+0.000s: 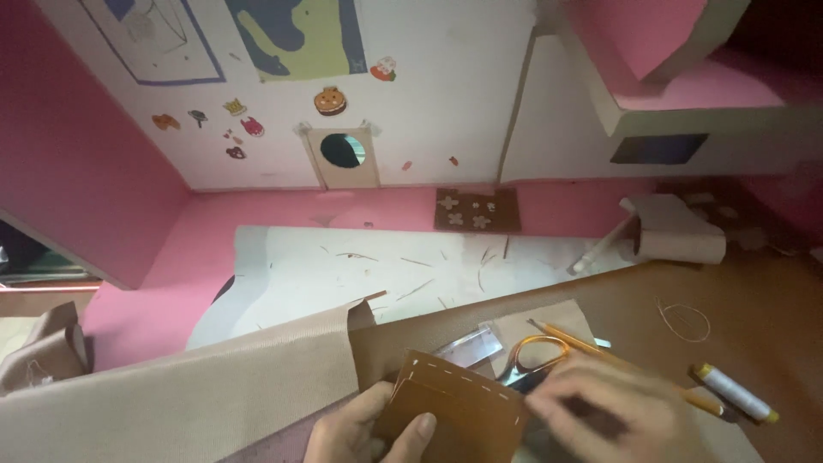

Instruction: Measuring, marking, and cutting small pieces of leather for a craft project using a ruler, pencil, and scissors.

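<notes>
Fingers of my left hand pinch the brown leather piece, thumb on its front face, at the bottom centre of the view. My right hand is blurred, fingers curled down over the orange-handled scissors; I cannot tell if it grips them.

Largest first: pink cardboard wall on the left, white back wall beyond. On the white wall, a blue-outlined drawing top left, a blue and yellow-green painted sheet beside it, small coloured stickers below, a round orange sticker, and a taped beige card with a round hole low centre. Dark blue rectangle on the white block to the right.

Grey-white sheet lies on the pink floor, brown scraps on it. Ribbed tan fabric runs across bottom left. Brown board under my hands. Folded cardboard shape far right. Brown square with white flower shapes at the wall foot. Clear plastic ruler just beside the scissors. Pencil beneath my right hand. White thread spool with yellow ends near right edge. Thread loop above it.
</notes>
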